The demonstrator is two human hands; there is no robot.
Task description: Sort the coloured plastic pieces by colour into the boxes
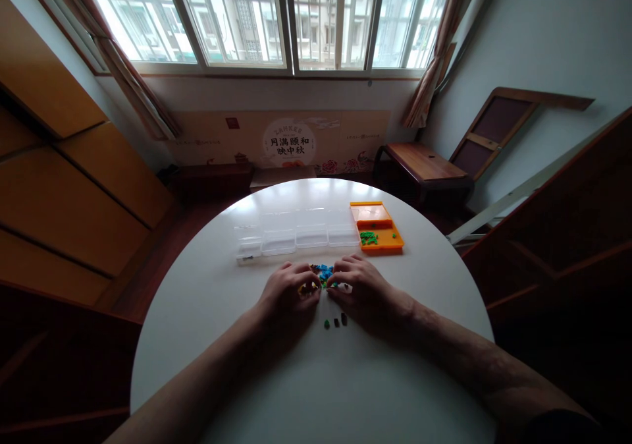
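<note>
My left hand [292,290] and my right hand [363,282] rest low over the table, fingertips almost meeting. Each is curled in a pinch; whatever sits between the fingertips is too small to make out. Just beyond and partly hidden by the fingers lies a pile of small toy building bricks [324,272] in blue, green, yellow and brown. On my side of the hands, a green brick [326,324] and two dark bricks [344,319] lie in a short row.
Behind the pile stand a row of clear plastic boxes [311,240] and, to their right, an orange box [382,249] with green bricks inside. The round white table [197,338] carries everything. Past its far edge are a wooden chair [427,162] and a window.
</note>
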